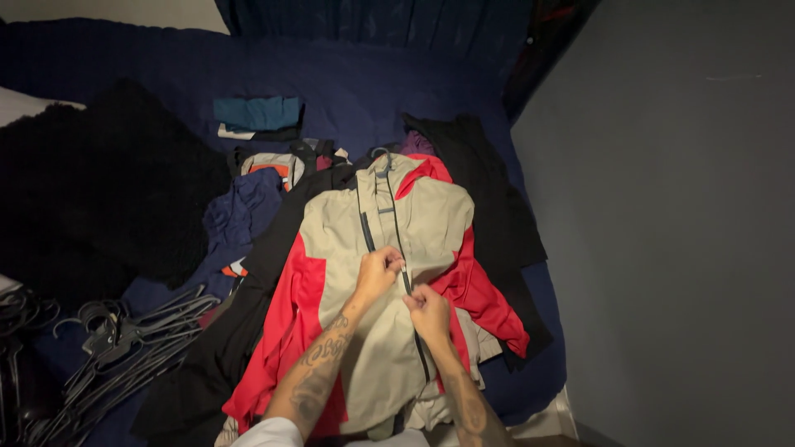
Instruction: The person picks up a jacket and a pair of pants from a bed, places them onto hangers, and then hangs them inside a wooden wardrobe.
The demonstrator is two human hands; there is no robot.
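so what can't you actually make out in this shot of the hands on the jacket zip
- Zip slider: head view, covered by the left hand and right hand pinching the beige and red jacket.
- Jacket hem: cut off by the bottom edge and the forearms.
- Hanger in the collar: only the hook shows.
- Black garments under the jacket: too dark to tell apart.
- Pile of hangers: dim, tangled, cut off at the left edge.

Left of the left hand (379, 271): heap of dark hangers (124, 343) and a black blanket (99, 194) block the bed (348, 83). Right of the right hand (428, 310): grey wall (671, 232), near. Beyond both hands: clothes pile, then folded teal cloth (257, 113), bare bedcover around it.
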